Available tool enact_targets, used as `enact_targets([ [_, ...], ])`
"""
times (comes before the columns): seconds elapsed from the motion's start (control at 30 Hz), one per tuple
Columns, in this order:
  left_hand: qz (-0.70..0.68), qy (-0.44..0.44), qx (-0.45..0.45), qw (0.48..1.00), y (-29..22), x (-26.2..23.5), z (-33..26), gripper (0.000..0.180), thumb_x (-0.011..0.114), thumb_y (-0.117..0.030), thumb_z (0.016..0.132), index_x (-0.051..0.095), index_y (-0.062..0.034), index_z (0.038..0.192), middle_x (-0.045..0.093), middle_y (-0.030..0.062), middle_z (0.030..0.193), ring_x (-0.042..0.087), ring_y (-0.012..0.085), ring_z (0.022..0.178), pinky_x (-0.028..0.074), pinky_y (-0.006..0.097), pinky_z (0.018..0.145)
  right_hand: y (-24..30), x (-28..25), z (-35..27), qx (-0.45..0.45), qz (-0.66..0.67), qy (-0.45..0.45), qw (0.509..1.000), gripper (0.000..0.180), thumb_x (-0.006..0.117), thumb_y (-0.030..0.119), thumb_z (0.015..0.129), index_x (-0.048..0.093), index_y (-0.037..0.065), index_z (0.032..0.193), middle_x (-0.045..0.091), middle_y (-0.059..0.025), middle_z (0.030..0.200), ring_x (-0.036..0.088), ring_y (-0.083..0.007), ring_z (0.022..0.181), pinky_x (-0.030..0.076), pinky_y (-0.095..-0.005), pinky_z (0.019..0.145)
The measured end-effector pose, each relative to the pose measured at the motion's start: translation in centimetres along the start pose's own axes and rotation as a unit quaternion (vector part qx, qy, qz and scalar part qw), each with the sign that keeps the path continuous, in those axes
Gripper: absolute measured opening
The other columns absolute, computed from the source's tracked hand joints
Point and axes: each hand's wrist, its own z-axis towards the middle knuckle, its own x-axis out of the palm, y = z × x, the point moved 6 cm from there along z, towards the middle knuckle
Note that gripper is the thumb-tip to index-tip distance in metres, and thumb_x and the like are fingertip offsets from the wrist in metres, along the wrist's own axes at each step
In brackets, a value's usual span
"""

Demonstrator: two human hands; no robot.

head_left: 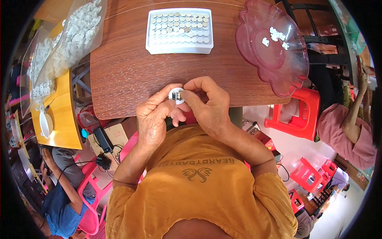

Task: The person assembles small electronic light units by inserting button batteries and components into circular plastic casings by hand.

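Note:
Both my hands meet at the near edge of a brown wooden table (131, 67). My left hand (153, 117) holds a small round white plastic part (176, 95) between thumb and fingers. My right hand (207, 105) pinches at a small metal piece set in the middle of that white part. Straight ahead on the table stands a white tray (180, 48) filled with rows of several small round metal pieces. To the right lies a pink translucent scalloped dish (274, 51) with a few small white pieces in it.
At the left, clear bags of white round parts (75, 36) lie over a yellow table (63, 115) with a white bowl (45, 124). Red plastic stools (296, 115) stand at the right. Other people sit at the lower left and at the far right.

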Motion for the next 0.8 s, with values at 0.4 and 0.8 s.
enact_targets([
  [0.4, -0.032, -0.065, 0.059, 0.996, 0.64, -0.95, 0.13, 0.032, 0.046, 0.006, 0.078, 0.06, 0.0108, 0.106, 0.062, 0.012, 0.07, 0.052, 0.0115, 0.051, 0.04, 0.02, 0.044, -0.03, 0.55, -0.88, -0.011, 0.016, 0.017, 1.0, 0.011, 0.064, 0.0, 0.081, 0.058, -0.002, 0.09, 0.062, -0.0037, 0.079, 0.057, -0.0064, 0.07, 0.048, -0.0215, 0.062],
  [0.8, -0.004, -0.04, 0.007, 0.999, 0.32, -0.25, 0.19, 0.033, 0.047, 0.004, 0.079, 0.058, 0.0093, 0.11, 0.063, 0.0135, 0.073, 0.054, 0.0122, 0.053, 0.043, 0.021, 0.047, -0.42, 0.07, -0.62, -0.033, 0.058, -0.014, 0.998, 0.005, 0.06, 0.0, 0.081, 0.056, -0.001, 0.084, 0.058, -0.0086, 0.067, 0.058, -0.0124, 0.059, 0.047, -0.0275, 0.053],
])
